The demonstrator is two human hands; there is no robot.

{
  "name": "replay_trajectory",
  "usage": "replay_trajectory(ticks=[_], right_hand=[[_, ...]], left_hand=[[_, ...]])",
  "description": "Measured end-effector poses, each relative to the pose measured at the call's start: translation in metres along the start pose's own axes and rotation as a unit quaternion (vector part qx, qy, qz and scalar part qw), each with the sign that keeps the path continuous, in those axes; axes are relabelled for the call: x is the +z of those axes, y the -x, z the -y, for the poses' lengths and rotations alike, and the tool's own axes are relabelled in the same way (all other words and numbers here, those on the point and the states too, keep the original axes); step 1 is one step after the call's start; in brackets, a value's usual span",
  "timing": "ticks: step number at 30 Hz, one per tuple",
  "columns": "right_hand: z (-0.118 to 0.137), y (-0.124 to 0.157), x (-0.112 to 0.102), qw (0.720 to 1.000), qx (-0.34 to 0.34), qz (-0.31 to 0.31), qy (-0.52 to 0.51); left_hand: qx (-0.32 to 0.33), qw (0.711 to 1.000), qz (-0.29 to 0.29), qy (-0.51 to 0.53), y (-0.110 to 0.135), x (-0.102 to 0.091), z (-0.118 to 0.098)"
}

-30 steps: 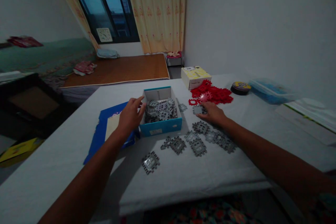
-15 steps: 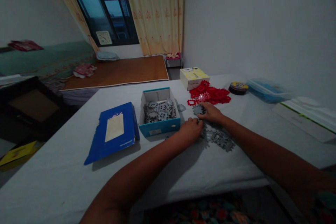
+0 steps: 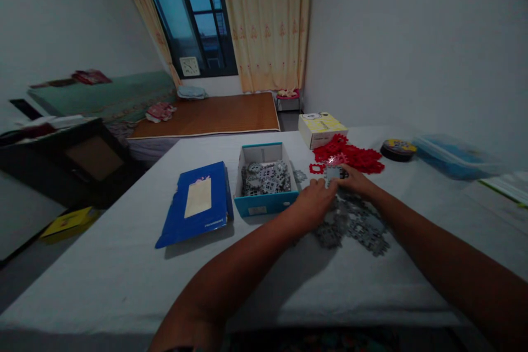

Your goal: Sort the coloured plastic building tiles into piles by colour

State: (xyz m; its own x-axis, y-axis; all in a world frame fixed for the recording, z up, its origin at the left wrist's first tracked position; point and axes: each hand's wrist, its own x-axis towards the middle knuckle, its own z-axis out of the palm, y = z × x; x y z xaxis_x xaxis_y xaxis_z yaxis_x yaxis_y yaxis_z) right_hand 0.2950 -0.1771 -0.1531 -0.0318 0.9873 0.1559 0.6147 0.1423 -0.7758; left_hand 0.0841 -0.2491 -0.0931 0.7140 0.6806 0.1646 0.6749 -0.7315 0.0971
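My right hand (image 3: 355,180) pinches a flat grey interlocking puzzle piece (image 3: 332,173) with toothed edges, thumb and fingers on its right side. My left hand (image 3: 318,198) is closed at the lower left edge of the same piece, fingertips against it; whether it grips a second piece there is hidden. Below the hands lie grey toothed pieces (image 3: 367,229) in a loose pile, slightly blurred. A blue-and-white open box (image 3: 266,203), left of my hands, holds many more grey pieces (image 3: 264,179). One grey piece (image 3: 300,176) lies beside the box.
Behind my hands is a heap of red toothed pieces (image 3: 358,157), next to a yellow-and-white box (image 3: 322,129). A round black tin (image 3: 398,150) and a clear container with blue contents (image 3: 449,157) stand to the right. A blue box lid (image 3: 198,203) lies left on the white cloth (image 3: 124,280).
My left hand has moved up to the grey piece in my right hand, and the two hands are now closer together. The view has shifted, so everything sits farther right.
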Motion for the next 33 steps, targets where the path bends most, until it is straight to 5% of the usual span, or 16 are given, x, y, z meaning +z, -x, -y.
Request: replay_trajectory(ticks=[4,8,12,17,19,22,27,33], right_hand=[[-0.002,0.001,0.002,0.999,0.011,0.036,-0.013],[0.018,-0.004,0.0,0.997,0.029,0.035,-0.06],[0.092,-0.021,0.013,0.994,-0.041,0.039,-0.094],[0.175,-0.053,0.041,0.974,-0.175,0.132,-0.066],[0.172,-0.067,0.042,0.977,-0.174,0.118,-0.044],[0.134,-0.078,0.043,0.994,-0.098,0.042,0.029],[0.069,-0.061,0.071,0.943,-0.131,0.19,0.241],[0.061,-0.044,0.076,0.929,-0.151,0.14,0.306]], left_hand=[[-0.009,0.996,-0.074,0.041,0.023,-0.051,0.037],[-0.148,0.982,-0.103,0.056,0.058,-0.082,0.104],[-0.186,0.982,-0.02,0.017,0.078,-0.078,0.142],[-0.197,0.98,-0.033,-0.012,0.098,-0.081,0.148],[-0.213,0.976,-0.045,-0.014,0.112,-0.087,0.152],[-0.225,0.971,-0.078,0.017,0.129,-0.088,0.158],[-0.207,0.962,-0.139,0.115,0.124,-0.071,0.163],[-0.153,0.958,-0.14,0.197,0.108,-0.056,0.166]])
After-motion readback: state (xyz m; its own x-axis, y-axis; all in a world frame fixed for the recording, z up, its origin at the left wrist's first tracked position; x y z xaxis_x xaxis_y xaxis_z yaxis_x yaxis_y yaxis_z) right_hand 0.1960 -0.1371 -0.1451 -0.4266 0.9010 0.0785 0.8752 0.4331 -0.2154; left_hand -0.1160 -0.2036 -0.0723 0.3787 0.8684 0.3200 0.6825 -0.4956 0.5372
